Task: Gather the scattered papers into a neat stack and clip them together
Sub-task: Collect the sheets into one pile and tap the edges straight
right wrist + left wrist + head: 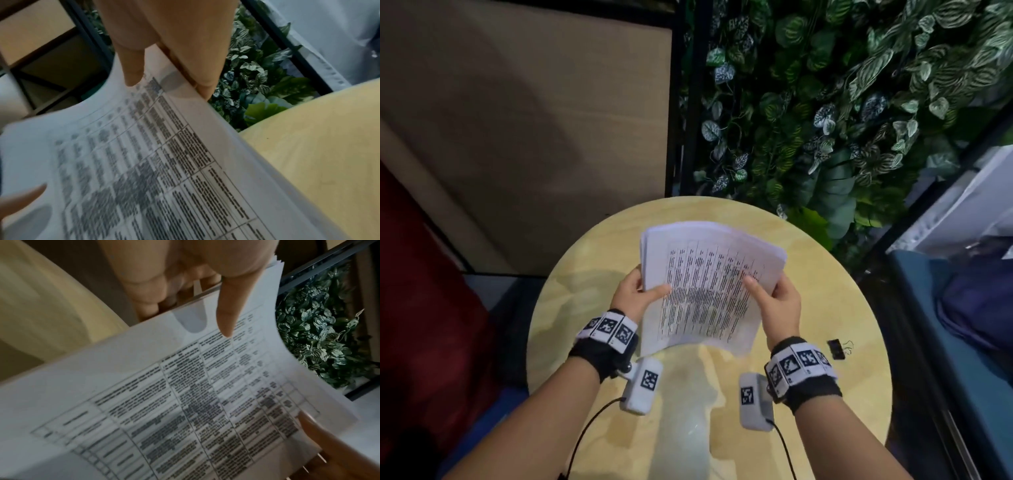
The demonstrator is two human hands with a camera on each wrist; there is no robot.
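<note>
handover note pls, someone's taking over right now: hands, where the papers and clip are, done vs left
Left hand: grips the left edge of the paper stack, thumb on top.
Right hand: grips the stack's right edge, thumb on the printed top sheet.
The stack is held by both hands above the round table, sheets gathered but the edges look slightly fanned.
Binder clip: lies on the table to the right of the right wrist, untouched.
Done: papers gathered.
Left: square the edges, pick up the clip, clamp it on.

Papers (pixel 709 284) over table (pixel 825 308); clip (pixel 836 348) right.
</note>
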